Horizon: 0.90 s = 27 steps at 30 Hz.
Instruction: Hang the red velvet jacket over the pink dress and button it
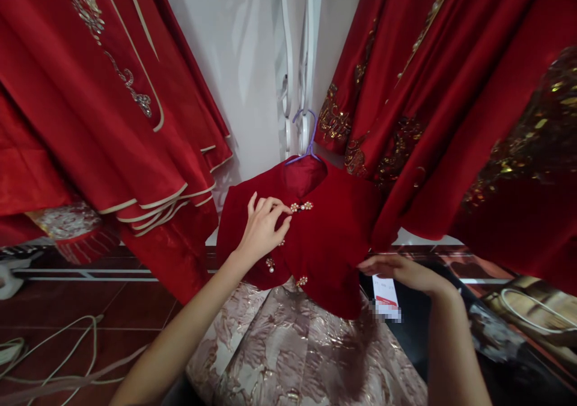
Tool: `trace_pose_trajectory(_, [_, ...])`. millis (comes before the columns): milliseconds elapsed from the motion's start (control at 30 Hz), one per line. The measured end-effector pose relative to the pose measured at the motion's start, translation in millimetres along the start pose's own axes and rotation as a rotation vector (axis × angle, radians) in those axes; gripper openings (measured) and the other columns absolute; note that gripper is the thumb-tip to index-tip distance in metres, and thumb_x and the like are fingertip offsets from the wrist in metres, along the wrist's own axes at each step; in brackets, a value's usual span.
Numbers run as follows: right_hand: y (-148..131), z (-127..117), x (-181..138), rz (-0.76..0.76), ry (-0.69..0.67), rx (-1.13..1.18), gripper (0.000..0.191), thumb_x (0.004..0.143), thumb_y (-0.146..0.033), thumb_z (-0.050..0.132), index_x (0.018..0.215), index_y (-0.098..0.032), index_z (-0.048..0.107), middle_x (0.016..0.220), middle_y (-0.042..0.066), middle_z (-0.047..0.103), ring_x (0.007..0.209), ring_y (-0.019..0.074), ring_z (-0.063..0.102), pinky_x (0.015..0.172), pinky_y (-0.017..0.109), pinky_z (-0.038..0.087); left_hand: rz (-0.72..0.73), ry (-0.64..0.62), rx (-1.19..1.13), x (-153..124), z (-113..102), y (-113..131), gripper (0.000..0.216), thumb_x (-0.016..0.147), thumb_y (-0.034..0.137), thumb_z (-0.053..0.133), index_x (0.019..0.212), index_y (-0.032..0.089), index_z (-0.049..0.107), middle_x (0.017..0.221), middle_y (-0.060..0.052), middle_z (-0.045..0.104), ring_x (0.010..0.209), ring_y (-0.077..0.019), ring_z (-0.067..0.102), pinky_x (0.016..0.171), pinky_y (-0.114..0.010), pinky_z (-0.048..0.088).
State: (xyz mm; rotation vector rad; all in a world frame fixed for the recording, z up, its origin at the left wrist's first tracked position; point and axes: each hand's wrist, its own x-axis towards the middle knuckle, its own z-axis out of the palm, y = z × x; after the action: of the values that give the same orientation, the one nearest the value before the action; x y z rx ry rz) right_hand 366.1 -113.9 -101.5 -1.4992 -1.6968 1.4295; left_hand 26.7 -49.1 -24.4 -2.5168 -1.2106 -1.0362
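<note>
— Left hand (264, 230) pinches the red velvet jacket (329, 246) beside its pearl button (301, 206), fingers close together.
— And the right hand (399, 270)?
— At four o'clock, holding the jacket's edge. The jacket hangs in the middle, its purple hanger (305, 141) at twelve o'clock.

The red velvet jacket (324, 243) (pearl clasps down its front) hangs on a purple hanger (308, 148).

left hand (264, 228), right hand (401, 270) both bare; forearms (180, 340) bare up to frame edge.
</note>
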Motion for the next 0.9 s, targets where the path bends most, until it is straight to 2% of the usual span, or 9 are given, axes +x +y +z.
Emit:
trace_pose_trajectory(67, [-27.7,20.1,0.1,-0.124,-0.104,-0.013,0.031,0.084,-0.040,0.055,0.105,-0.021,0.069,0.109,0.007,0.070,0.103,0.0198,0.064,0.097,0.038,0.046,0.011,0.017,0.037,9.3,2.3,-1.8,0.020,0.088,0.026,0.050,0.105,0.024,0.061,0.103,-0.004,0.056,0.104,-0.0199,0.051,0.114,-0.052,0.017])
trace_pose_trajectory(133, [-47.8,38.7,2.3,-0.215,-0.140,-0.007,0.033,0.086,-0.043,0.055,0.109,-0.022,0.066,0.111,0.006,0.069,0.104,0.0183,0.063,0.097,0.036,0.046,0.054,0.018,0.082,18.5,6.3,-1.8,0.024,0.089,0.028,0.051,0.110,0.023,0.060,0.107,-0.005,0.054,0.108,-0.0218,0.048,0.113,-0.053,0.018])
trace_pose_trajectory(233, [-64.1,60.6,6.8,-0.278,-0.177,-0.017,0.034,0.088,-0.043,0.053,0.112,-0.022,0.063,0.110,0.005,0.068,0.104,0.0173,0.063,0.095,0.036,0.047,0.134,-0.005,0.138,31.0,15.5,0.5,0.020,0.088,0.032,0.053,0.102,0.021,0.063,0.109,-0.007,0.052,0.110,-0.0247,0.046,0.112,-0.059,0.015])
trace_pose_trajectory(367, [-74.6,78.7,9.7,-0.328,-0.135,-0.050,0.028,0.089,-0.041,0.053,0.108,-0.024,0.064,0.106,0.003,0.069,0.100,0.0171,0.064,0.094,0.037,0.049,0.190,-0.031,0.147,42.9,24.5,3.3,0.012,0.087,0.026,0.054,0.088,0.018,0.063,0.102,-0.007,0.056,0.102,-0.0233,0.050,0.112,-0.063,0.008])
trace_pose_trajectory(533, [-81.3,83.7,11.5,-0.375,-0.069,-0.062,0.027,0.090,-0.039,0.051,0.109,-0.024,0.063,0.105,0.003,0.069,0.097,0.0166,0.064,0.092,0.036,0.050,0.278,-0.085,0.182,46.7,22.2,4.9,0.012,0.088,0.021,0.049,0.088,0.017,0.061,0.081,-0.002,0.061,0.088,-0.0199,0.055,0.113,-0.065,0.002])
trace_pose_trajectory(767, [-72.6,76.1,12.2,-0.379,0.000,-0.016,0.030,0.089,-0.043,0.053,0.110,-0.022,0.062,0.106,0.006,0.068,0.100,0.0188,0.064,0.094,0.040,0.050,0.334,-0.057,0.239,47.1,19.9,1.8,0.015,0.093,0.022,0.045,0.088,0.017,0.058,0.075,0.000,0.063,0.078,-0.0174,0.057,0.113,-0.064,0.006])
trace_pose_trajectory(900, [-96.6,73.0,29.4,-0.423,0.110,0.164,0.036,0.083,-0.045,0.060,0.110,-0.021,0.061,0.112,0.009,0.066,0.106,0.0215,0.062,0.091,0.041,0.052,0.370,-0.060,0.350,47.8,19.4,0.8,0.024,0.095,0.026,0.039,0.093,0.015,0.060,0.069,-0.002,0.065,0.078,-0.0185,0.059,0.114,-0.060,0.012])
